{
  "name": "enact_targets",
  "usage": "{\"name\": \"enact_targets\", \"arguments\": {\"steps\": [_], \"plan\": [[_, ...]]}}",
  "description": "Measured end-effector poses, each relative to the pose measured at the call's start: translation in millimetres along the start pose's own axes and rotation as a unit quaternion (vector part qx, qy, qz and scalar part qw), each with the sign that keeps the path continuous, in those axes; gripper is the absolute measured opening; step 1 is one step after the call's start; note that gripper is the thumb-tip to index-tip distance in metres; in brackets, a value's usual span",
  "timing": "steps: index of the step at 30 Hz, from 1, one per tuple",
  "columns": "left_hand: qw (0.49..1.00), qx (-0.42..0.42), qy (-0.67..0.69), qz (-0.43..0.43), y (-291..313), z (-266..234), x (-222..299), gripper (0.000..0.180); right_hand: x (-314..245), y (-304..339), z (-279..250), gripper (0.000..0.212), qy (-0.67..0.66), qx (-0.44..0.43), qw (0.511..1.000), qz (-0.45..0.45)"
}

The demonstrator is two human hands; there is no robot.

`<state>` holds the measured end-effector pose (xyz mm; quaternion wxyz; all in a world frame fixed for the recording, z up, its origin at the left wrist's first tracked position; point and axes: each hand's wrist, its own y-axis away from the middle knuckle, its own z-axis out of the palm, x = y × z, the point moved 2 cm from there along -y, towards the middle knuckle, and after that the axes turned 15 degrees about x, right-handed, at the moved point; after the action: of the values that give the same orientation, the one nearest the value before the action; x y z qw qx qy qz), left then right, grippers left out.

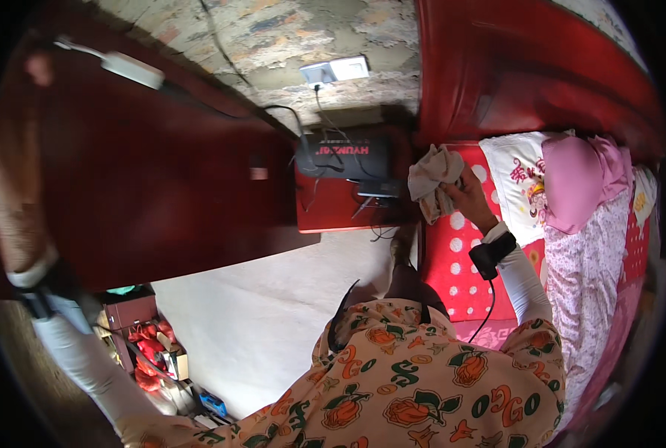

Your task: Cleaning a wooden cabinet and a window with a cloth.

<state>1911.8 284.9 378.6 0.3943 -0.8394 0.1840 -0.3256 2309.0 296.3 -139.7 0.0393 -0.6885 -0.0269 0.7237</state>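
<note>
Right hand clamped on crumpled grey-beige cloth rag, held just right of black box-shaped device on low red wooden cabinet. Left hand far left of device, pressed flat on dark red door, fingers apart.

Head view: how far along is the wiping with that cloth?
Nothing shows as finished; no surface looks visibly cleaner. In hand: the right hand grips a crumpled grey cloth by the edge of the red bedside table, near the black device on it. The left hand rests against the dark red cabinet. The tabletop around the device seems left.
</note>
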Motion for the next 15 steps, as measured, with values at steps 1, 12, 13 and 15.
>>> {"name": "enact_targets", "arguments": {"steps": [1,12,13,15], "plan": [[0.977,0.097,0.121,-0.148,24.5,13.0,-17.2,0.034,8.9,1.3,-3.1,0.044,0.026,-0.001,1.0,-0.012],[0.902,-0.028,0.056,-0.427,289.4,220.8,-216.2,0.013,52.9,62.7,-72.5,0.046,0.228,0.036,0.97,0.071],[0.899,-0.034,0.019,-0.437,316.8,230.9,-235.7,0.013,58.2,68.2,-72.5,0.047,0.248,0.036,0.966,0.068],[0.888,-0.037,-0.009,-0.458,374.2,250.2,-268.4,0.013,65.5,82.9,-74.1,0.048,0.274,0.04,0.958,0.075]]}}
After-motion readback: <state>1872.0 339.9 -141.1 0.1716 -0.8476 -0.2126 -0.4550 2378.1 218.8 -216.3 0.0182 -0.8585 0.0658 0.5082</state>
